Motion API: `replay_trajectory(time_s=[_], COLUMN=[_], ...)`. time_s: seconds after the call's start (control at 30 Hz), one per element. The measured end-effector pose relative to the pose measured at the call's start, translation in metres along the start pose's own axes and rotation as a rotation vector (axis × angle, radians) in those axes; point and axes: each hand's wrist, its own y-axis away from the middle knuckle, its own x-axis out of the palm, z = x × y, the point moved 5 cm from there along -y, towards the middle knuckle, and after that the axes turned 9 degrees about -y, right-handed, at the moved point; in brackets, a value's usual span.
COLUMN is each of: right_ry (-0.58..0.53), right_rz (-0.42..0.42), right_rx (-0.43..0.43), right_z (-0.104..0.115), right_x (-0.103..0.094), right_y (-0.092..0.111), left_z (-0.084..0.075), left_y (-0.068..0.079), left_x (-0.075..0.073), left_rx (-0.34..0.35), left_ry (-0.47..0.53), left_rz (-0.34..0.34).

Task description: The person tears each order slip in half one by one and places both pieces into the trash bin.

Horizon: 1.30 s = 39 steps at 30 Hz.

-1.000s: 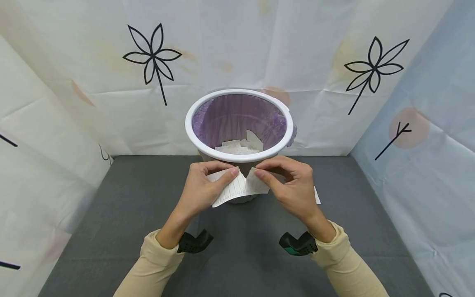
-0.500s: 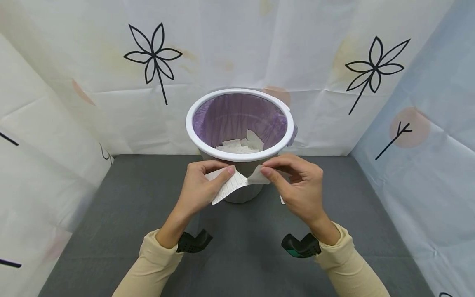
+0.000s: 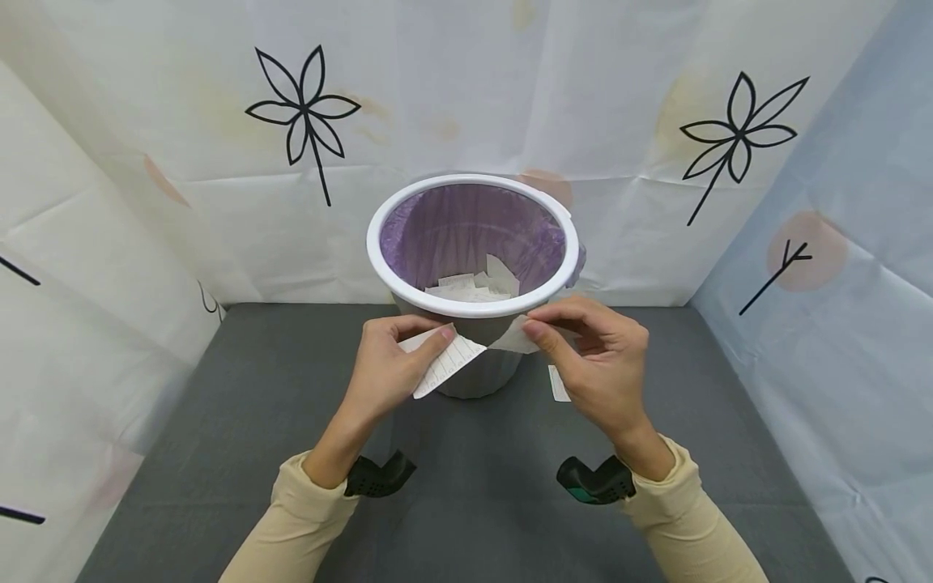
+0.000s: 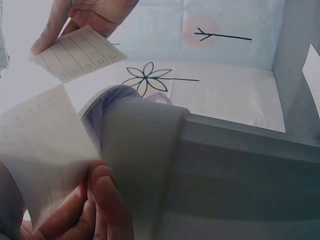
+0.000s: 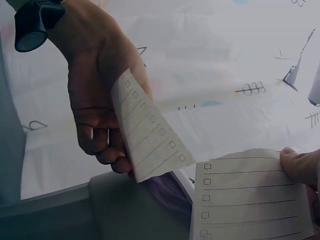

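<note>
In front of the bin, my left hand pinches a torn piece of lined paper between thumb and fingers. My right hand pinches the other torn piece. The two pieces come to a point between my hands; whether a last sliver still joins them I cannot tell. Small printed checkboxes and lines show on the left hand's piece and the right hand's piece in the right wrist view. A white-rimmed bin with a purple liner stands just beyond, several paper scraps inside.
A further sheet of paper lies on the dark grey table, partly behind my right hand. Pale patterned cloth walls enclose the table at the back and both sides. Each wrist wears a dark camera mount.
My right hand has moved to the right and slightly up, and the tear has run down to the paper's lower edge. More of the sheet on the table now shows.
</note>
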Motion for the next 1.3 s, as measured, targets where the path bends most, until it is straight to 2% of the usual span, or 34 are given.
replay_trajectory(time_s=[0.17, 0.27, 0.53, 0.63, 0.73, 1.0, 1.13, 1.3], right_ry=[0.026, 0.034, 0.086, 0.106, 0.134, 0.15, 0.13, 0.195], right_rz=[-0.042, -0.047, -0.036, -0.039, -0.035, -0.016, -0.02, 0.011], right_rx=[0.013, 0.025, 0.053, 0.064, 0.075, 0.096, 0.146, 0.219], right_z=[0.001, 0.003, 0.004, 0.004, 0.004, 0.002, -0.002, -0.011], right_x=[-0.004, -0.006, -0.009, -0.012, -0.014, -0.019, -0.02, -0.021], right_y=[-0.002, -0.004, -0.013, -0.016, -0.022, -0.048, -0.065, -0.086], left_z=[0.003, -0.003, -0.039, -0.051, -0.061, -0.075, -0.083, -0.094], left_y=[0.001, 0.003, 0.017, 0.02, 0.017, -0.013, -0.033, -0.059], left_x=[-0.001, -0.002, -0.015, -0.023, -0.032, -0.049, -0.049, -0.046], left_rx=[-0.023, 0.008, 0.122, 0.168, 0.201, 0.182, 0.204, 0.215], left_ry=[-0.01, -0.057, -0.174, -0.164, -0.153, -0.073, -0.056, -0.062], left_rz=[0.034, 0.079, 0.205, 0.226, 0.214, 0.121, 0.072, 0.035])
